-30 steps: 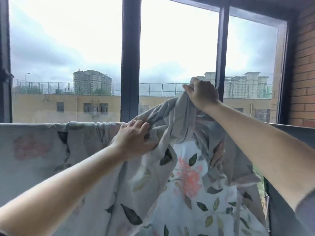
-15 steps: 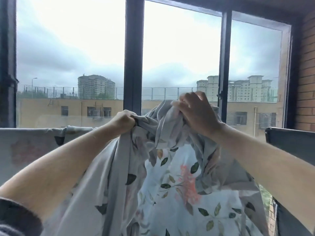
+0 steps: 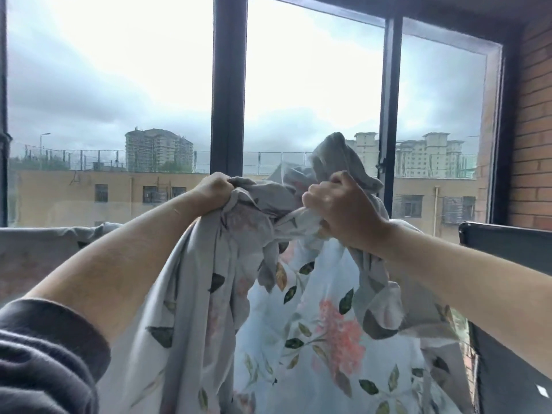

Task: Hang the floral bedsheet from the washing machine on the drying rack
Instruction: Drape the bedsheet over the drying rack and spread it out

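Light: soft overcast daylight through the window (image 3: 313,115), backlighting the scene
Glare: pale sky nearly washed out
Distortion: wide-angle bending at edges
Focus: slightly soft

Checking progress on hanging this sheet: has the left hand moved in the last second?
Yes. The left hand has risen: it was below the foot of the thick window post, now it grips the floral bedsheet in front of it.

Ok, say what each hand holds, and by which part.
Left hand and right hand each grip a bunched fold at the top of the floral bedsheet.
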A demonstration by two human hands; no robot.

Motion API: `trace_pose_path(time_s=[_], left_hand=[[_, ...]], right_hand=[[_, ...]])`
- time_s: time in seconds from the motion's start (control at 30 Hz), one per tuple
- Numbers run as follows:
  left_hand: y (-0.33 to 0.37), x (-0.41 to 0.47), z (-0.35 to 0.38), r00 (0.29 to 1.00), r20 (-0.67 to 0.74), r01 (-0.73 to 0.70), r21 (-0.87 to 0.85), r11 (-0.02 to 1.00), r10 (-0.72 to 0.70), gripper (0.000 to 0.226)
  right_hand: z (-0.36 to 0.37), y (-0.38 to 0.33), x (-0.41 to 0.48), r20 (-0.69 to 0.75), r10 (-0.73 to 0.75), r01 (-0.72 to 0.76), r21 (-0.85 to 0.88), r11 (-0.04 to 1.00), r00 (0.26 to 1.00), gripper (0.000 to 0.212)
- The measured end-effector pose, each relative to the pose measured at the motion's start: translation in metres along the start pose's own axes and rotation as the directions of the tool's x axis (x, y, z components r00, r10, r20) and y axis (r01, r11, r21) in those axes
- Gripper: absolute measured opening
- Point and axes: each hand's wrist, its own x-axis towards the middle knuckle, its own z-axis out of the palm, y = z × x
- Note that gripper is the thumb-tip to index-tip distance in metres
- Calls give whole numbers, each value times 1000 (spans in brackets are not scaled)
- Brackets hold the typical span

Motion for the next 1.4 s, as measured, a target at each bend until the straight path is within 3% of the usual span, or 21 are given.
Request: trace_pose_path(time_s=[0.07,0.13,0.23,0.3,0.43,0.5,0.57,0.63,0.7,0.77,0.8,0.9,0.93,1.0,1.1,1.17,1.27,1.33,1.4], left_hand=[[1,-3,2,998,-68,-1,109,994,8,25],[-4,-2,6,991,-130,-7,206,978,34,24],[-6,-4,13,989,-134,-14,296,955,56,28],[-5,-4,18,991,-124,-13,325,945,56,28],[2,-7,30,992,-89,-42,401,915,84,28],[5,-10,31,986,-96,-88,381,921,134,34],[9,-19,34,983,-51,-153,301,941,176,33],[11,-32,40,985,25,-172,171,970,171,30],[13,-56,51,980,88,-189,117,975,179,33],[9,-84,66,953,75,-303,286,909,294,44],[5,-99,74,926,77,-369,377,850,368,51],[-8,-134,105,876,174,-482,383,788,451,72],[-13,-142,116,877,205,-481,365,797,435,74],[-20,-154,136,895,245,-443,377,813,374,72],[-25,-163,153,919,258,-387,448,806,298,62],[-29,-164,157,888,251,-459,467,756,384,53],[-35,-157,158,830,247,-556,432,710,500,47],[-32,-158,156,874,217,-484,300,822,435,42],[-28,-163,157,879,330,-419,198,886,343,40]], right_hand=[[-14,17,1,32,293,-294,166,941,956,17],[-29,34,7,90,519,-514,358,779,850,11],[-54,66,26,-23,725,-612,518,598,688,19],[-73,82,35,-62,784,-650,521,553,618,29],[-72,78,13,100,691,-645,474,600,716,25],[-62,68,-7,177,660,-651,473,594,730,30],[-58,59,-23,269,647,-675,515,529,713,21],[-54,48,-41,417,618,-720,576,387,666,22],[-48,33,-61,578,562,-784,576,232,591,27],[-42,14,-84,739,444,-850,513,116,507,27],[-39,3,-98,810,370,-888,441,126,455,29],[-37,-22,-133,970,88,-924,186,335,227,30],[-37,-28,-140,990,-40,-927,138,349,133,34],[-38,-33,-145,981,-193,-941,80,327,17,44],[-41,-34,-145,1000,-24,-966,1,260,-5,36],[-41,-33,-143,978,190,-974,38,223,81,17],[-38,-23,-143,827,533,-982,116,148,178,10],[-36,-20,-143,800,581,-986,78,147,150,20],[-31,-26,-147,832,550,-992,-4,130,68,38]])
